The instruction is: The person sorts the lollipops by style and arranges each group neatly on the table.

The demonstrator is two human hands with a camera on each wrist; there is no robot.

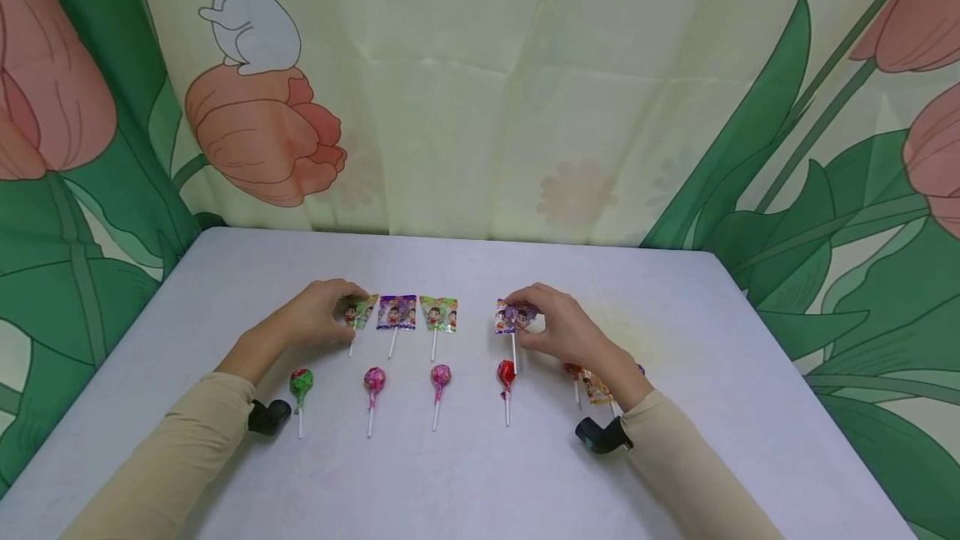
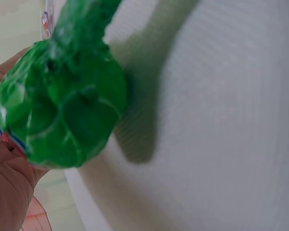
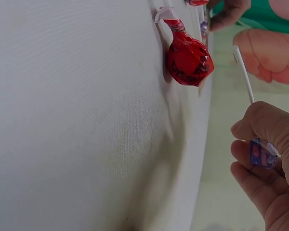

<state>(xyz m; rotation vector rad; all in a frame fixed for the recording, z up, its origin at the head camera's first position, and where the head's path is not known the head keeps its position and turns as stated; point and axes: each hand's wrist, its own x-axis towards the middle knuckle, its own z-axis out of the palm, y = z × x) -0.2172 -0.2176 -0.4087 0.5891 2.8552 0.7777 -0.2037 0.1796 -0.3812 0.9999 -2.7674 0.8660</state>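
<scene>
My left hand [image 1: 311, 315] is at the left end of the far row, thumb and fingers gripping the edges of a green flat-wrapped lollipop [image 1: 363, 311]. Purple [image 1: 397, 312] and green [image 1: 439, 313] flat-wrapped lollipops lie to its right, sticks toward me. Farther right, my right hand [image 1: 566, 327] pinches a purple flat-wrapped lollipop [image 1: 506, 317] by its wrapper. In the right wrist view its white stick [image 3: 245, 77] juts out past the thumb, raised off the table. A round green lollipop [image 2: 62, 106] hides most of the left hand [image 2: 7, 187] in the left wrist view.
A nearer row of round lollipops holds a green one [image 1: 302, 383], two pink ones [image 1: 374, 379] [image 1: 441, 375] and a red one [image 1: 506, 373]. More lollipops [image 1: 597, 390] lie partly under my right forearm. A printed curtain [image 1: 465, 107] hangs behind the white table [image 1: 405, 490].
</scene>
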